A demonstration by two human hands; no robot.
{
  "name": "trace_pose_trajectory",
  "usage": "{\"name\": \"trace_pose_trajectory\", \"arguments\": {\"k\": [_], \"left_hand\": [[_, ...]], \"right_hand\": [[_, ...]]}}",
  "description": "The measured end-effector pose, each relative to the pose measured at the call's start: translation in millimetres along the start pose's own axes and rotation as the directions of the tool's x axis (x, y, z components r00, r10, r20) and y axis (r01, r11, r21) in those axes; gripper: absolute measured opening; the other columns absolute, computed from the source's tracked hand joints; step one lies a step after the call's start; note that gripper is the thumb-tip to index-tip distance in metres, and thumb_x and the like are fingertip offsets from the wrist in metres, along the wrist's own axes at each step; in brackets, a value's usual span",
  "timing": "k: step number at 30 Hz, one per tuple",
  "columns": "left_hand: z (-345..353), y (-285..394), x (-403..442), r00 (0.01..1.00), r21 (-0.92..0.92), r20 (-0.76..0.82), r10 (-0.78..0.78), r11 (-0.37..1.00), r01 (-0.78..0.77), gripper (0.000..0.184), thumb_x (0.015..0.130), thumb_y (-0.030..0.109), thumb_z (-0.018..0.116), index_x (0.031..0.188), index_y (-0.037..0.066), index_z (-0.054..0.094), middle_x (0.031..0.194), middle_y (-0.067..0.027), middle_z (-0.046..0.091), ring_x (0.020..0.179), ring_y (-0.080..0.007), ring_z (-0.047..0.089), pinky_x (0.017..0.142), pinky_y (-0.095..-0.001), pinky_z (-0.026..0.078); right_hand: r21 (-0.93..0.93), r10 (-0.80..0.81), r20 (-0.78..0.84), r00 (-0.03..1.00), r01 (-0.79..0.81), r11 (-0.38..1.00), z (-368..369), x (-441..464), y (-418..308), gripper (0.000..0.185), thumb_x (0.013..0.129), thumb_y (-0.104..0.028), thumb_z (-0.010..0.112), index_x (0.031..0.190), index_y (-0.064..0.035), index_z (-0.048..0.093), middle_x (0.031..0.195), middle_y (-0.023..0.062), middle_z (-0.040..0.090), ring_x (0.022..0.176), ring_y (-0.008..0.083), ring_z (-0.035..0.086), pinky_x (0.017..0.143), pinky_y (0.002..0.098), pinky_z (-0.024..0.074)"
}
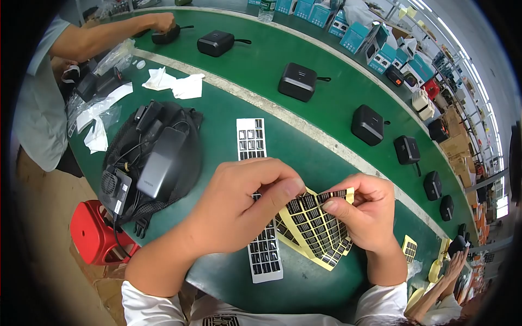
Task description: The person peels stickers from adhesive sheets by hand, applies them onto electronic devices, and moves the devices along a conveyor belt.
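In the head view I see the right hand (365,213) pinching a yellow sticker sheet (322,231) above the near green table (305,285); the left hand (244,198) has its fingertips together, on what I can't tell. Far off, black devices (297,82) dot a green strip (261,61); left, a red stool (86,232).
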State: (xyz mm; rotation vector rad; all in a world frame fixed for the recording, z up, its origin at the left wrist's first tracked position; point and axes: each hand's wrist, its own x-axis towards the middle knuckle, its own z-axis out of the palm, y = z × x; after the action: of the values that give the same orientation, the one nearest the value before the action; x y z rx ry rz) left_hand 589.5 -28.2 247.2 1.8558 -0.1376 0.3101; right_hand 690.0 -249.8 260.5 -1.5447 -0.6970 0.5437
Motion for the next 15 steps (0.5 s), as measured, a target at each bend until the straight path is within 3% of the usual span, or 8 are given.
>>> {"name": "trace_pose_trajectory", "arguments": {"k": [4,6,8,10,12,15], "left_hand": [[3.2,7.7,0.4,0.993,-0.200,-0.005,-0.116,0.973,0.112,0.013,0.092,0.003,0.073,0.104,0.002,0.071,0.089,-0.0060,0.071,0.081,-0.0134,0.068,0.071,-0.0263,0.052],[-2.1,11.1,1.2,0.995,0.067,0.053,-0.090,0.994,0.086,0.012,0.093,0.006,0.073,0.103,0.002,0.069,0.090,-0.0060,0.070,0.078,-0.0124,0.066,0.070,-0.0256,0.051],[-2.3,6.5,0.9,0.994,0.075,0.070,-0.083,0.994,0.078,0.011,0.092,0.005,0.072,0.101,0.002,0.066,0.088,-0.0061,0.068,0.077,-0.0141,0.065,0.070,-0.0269,0.051],[-1.4,1.8,0.8,0.993,0.079,0.089,-0.072,0.995,0.066,0.011,0.091,0.004,0.072,0.100,0.003,0.064,0.086,-0.0062,0.066,0.075,-0.0158,0.064,0.070,-0.0283,0.050],[1.0,-1.3,1.1,0.991,0.355,0.049,0.127,0.925,-0.136,0.010,0.090,0.000,0.068,0.094,0.003,0.060,0.082,-0.0083,0.060,0.073,-0.0213,0.060,0.069,-0.0329,0.048],[-8.0,2.2,2.4,0.995,0.378,-0.044,0.085,0.924,-0.062,0.010,0.089,-0.002,0.065,0.090,0.002,0.056,0.082,-0.0101,0.055,0.075,-0.0253,0.057,0.069,-0.0359,0.046]], "right_hand": [[0.016,0.028,-0.010,1.000,-0.028,0.999,2.8,1.1,4.8,0.013,0.088,-0.003,0.082,0.098,0.0019,0.075,0.088,0.0062,0.076,0.079,0.0079,0.068,0.069,0.0233,0.0533],[0.011,0.034,-0.001,0.999,-0.034,0.999,3.5,2.1,6.6,0.013,0.089,-0.003,0.082,0.098,0.0019,0.075,0.088,0.0059,0.076,0.078,0.0076,0.068,0.068,0.0231,0.0529],[-0.061,0.093,-0.008,0.996,-0.094,0.994,4.1,4.8,7.8,0.011,0.090,-0.005,0.081,0.096,0.0015,0.074,0.086,0.0043,0.075,0.078,0.0060,0.066,0.067,0.0231,0.0519],[-0.013,0.164,-0.001,0.987,-0.164,0.986,5.1,8.9,11.5,0.012,0.091,-0.006,0.081,0.096,0.0010,0.073,0.085,0.0033,0.074,0.077,0.0055,0.066,0.066,0.0231,0.0514],[0.036,0.232,0.001,0.973,-0.232,0.972,4.2,13.1,15.8,0.012,0.091,-0.008,0.080,0.095,0.0005,0.072,0.085,0.0023,0.073,0.077,0.0051,0.065,0.065,0.0231,0.0510],[-0.078,0.343,0.075,0.936,-0.337,0.938,-7.4,27.0,37.4,0.015,0.094,-0.012,0.079,0.098,0.0004,0.071,0.083,-0.0002,0.071,0.076,0.0059,0.062,0.067,0.0224,0.0506]]}}
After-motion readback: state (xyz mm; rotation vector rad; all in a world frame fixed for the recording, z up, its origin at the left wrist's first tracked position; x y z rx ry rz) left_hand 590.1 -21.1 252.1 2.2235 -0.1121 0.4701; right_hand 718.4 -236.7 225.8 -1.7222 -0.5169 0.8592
